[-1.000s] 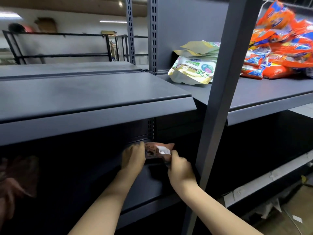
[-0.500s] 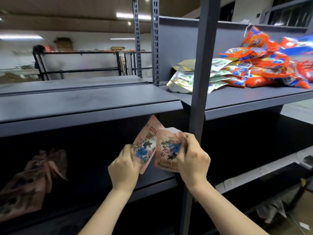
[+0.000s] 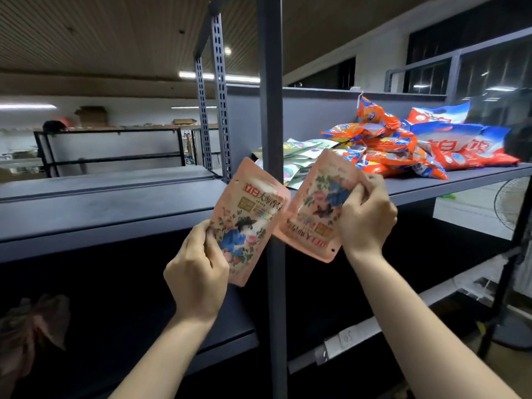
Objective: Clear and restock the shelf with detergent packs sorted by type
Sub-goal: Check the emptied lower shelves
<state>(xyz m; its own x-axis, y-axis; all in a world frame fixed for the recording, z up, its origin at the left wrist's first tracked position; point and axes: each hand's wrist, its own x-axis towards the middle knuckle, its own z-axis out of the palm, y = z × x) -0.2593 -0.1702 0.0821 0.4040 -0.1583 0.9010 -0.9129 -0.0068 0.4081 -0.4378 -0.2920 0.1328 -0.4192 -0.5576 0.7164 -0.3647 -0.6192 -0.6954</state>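
Pink, glossy plastic fills both my hands: my left hand (image 3: 198,279) pinches one flat pouch (image 3: 249,217) by its lower left edge, thumb on the printed face, and my right hand (image 3: 367,217) grips a second pink pouch (image 3: 315,208) along its right side, that one turned upside down so its lettering reads inverted. Half a second ago both packs were lower, level with the dark gap under the shelf; now I hold them higher, in front of the grey upright post (image 3: 272,96), with their near corners almost meeting across it. The pouches fan apart more than before. Each is a soft, slightly crinkled sachet with rounded corners, floral print and a figure in blue. Behind them, on the matte grey metal shelf (image 3: 460,180) to the right, lie a heap of shiny orange packs (image 3: 383,148), larger blue and red bags (image 3: 460,145) and pale green pouches (image 3: 299,156). Low in the dim left bay more pink packs (image 3: 31,321) lie crumpled
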